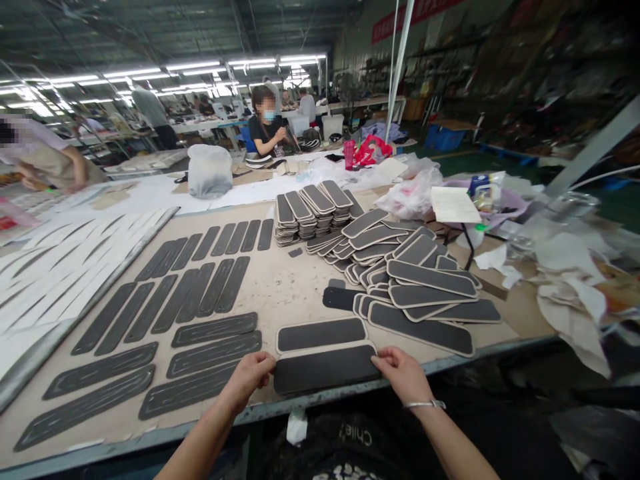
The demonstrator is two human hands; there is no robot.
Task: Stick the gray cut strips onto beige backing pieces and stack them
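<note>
Between my two hands a dark grey strip (325, 369) with rounded corners is held level at the table's front edge. My left hand (254, 373) pinches its left end, and my right hand (397, 370), with a bracelet on the wrist, pinches its right end. Along its far side shows a pale border. Just beyond it lies a similar dark panel (321, 335) with a beige rim. To the left, several dark strips (215, 353) with glossy loop marks lie in rows. A loose heap of beige-rimmed panels (430, 293) spreads to the right.
Neat stacks of rimmed panels (313, 213) stand behind the heap. White sheets (65, 260) cover the far left of the table. A white bag (210, 171) sits farther back, and a co-worker (270, 127) sits across. Plastic bags (413, 187) and a notepad (454, 205) lie at the right.
</note>
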